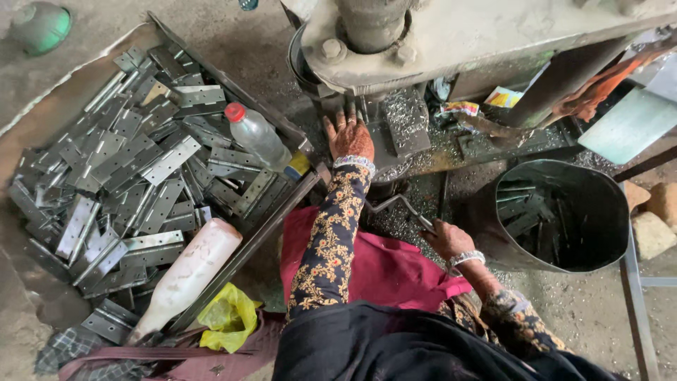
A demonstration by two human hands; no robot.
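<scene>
Your left hand (349, 135) lies flat on the press bed under the machine head (395, 35), fingers spread and pressing down at the die; whether a hinge plate sits beneath them you cannot tell, since the palm covers the spot. Your right hand (446, 238) has its fingers closed round the end of a bent steel lever (395, 204) that runs back toward the press.

The work pieces are the hinge plates (141, 169), a loose heap of punched, galvanised strips in the shallow tray (282, 212) on your left, well apart from the press bed. Judge them stiff and thin, light one at a time, but with sharp stamped edges and a slick zinc face. Pinch a plate by its long edges near the middle, not by a corner or through the holes, and lift it clear of its neighbours, as they overlap and may drag along.

Two plastic bottles lie on the heap: a clear bottle (257, 134) with a red cap and a pale bottle (189, 271) lower down. Both will roll if you pull plates from beneath them.

The dark metal bin (592, 183) by your right hand holds a few finished strips. Metal swarf (405, 116) litters the bed around your left fingers.
</scene>
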